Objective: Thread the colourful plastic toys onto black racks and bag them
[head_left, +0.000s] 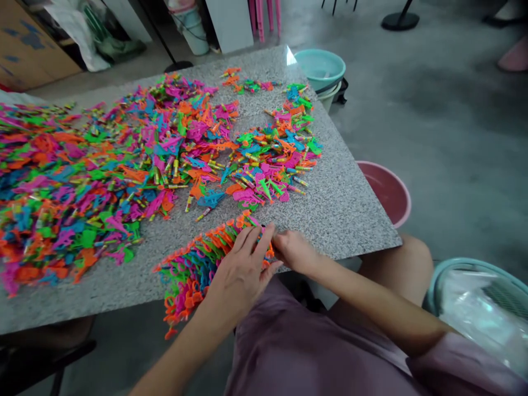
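Observation:
A dense, slanting row of small bright plastic toys [198, 264] lies along the near table edge, its front end hanging over. They come in orange, green, blue and pink, many with loop-shaped ends. My left hand [241, 272] lies over the row's right end, fingers across the top and thumb in front, with orange pieces between them. Against that end, close to the left fingertips, my right hand [296, 250] is closed with its fingers curled. Whatever it pinches is hidden.
Large loose heaps of similar toys [124, 159] cover the left and middle of the speckled stone table [342, 220]. Right of it on the floor stand a turquoise basin [319, 63], a pink basin [383, 192] and a green basket [454, 269] holding clear plastic bags [478, 313].

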